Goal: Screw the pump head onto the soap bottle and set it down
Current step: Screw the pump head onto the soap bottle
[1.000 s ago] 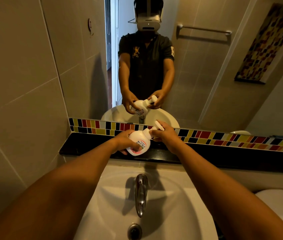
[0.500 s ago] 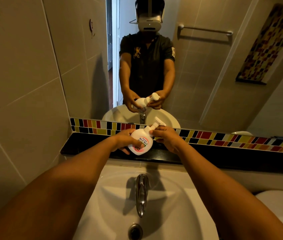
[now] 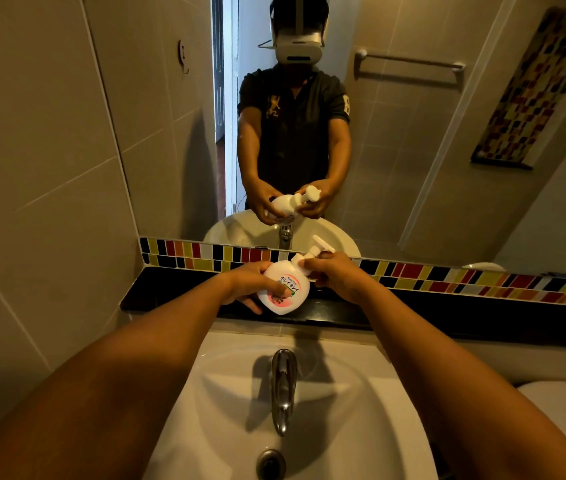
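Tilted further since before, soap bottle (image 3: pixel 284 286) stays gripped by left hand (image 3: pixel 252 284); right hand (image 3: pixel 335 277) pinches pump head (image 3: pixel 312 253).

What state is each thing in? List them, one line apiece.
soap bottle: held tilted above the black ledge, not set down.
pump head: on the bottle's neck, gripped.
left hand: wrapped round the bottle's body.
right hand: closed on the pump collar.
tap: no water running.
sink: looks dry, drain open.

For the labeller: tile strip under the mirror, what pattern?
Multicoloured mosaic tile strip: red, yellow, black, white; head view.
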A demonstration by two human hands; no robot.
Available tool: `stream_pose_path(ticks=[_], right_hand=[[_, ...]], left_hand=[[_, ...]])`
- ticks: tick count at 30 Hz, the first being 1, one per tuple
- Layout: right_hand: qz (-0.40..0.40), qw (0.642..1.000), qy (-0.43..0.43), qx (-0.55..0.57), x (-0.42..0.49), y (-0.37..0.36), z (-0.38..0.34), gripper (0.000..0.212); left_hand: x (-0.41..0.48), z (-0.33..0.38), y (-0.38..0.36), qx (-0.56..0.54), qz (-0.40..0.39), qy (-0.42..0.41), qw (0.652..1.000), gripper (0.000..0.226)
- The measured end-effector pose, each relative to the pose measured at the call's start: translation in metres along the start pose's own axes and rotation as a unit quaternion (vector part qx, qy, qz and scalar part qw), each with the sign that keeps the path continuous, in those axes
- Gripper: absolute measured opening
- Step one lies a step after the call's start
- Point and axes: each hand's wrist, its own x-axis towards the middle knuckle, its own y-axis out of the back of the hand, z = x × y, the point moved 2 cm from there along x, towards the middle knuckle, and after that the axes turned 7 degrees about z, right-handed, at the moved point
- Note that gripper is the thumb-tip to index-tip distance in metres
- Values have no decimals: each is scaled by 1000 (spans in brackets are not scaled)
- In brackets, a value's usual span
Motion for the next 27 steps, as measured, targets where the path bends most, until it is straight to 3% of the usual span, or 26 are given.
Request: stream_pose_path(ticks=[11, 21, 27], right_hand=[[-35, 993, -18, 114, -3, 7, -3, 18], [-8, 999, -21, 39, -2, 1, -3, 28], [43, 993, 13, -105, -6, -3, 0, 46]], left_hand=[[-7, 4, 8, -65, -89, 67, 992, 51], [-5, 4, 5, -37, -69, 56, 995, 49], [-3, 3, 2, -23, -65, 42, 997, 51]])
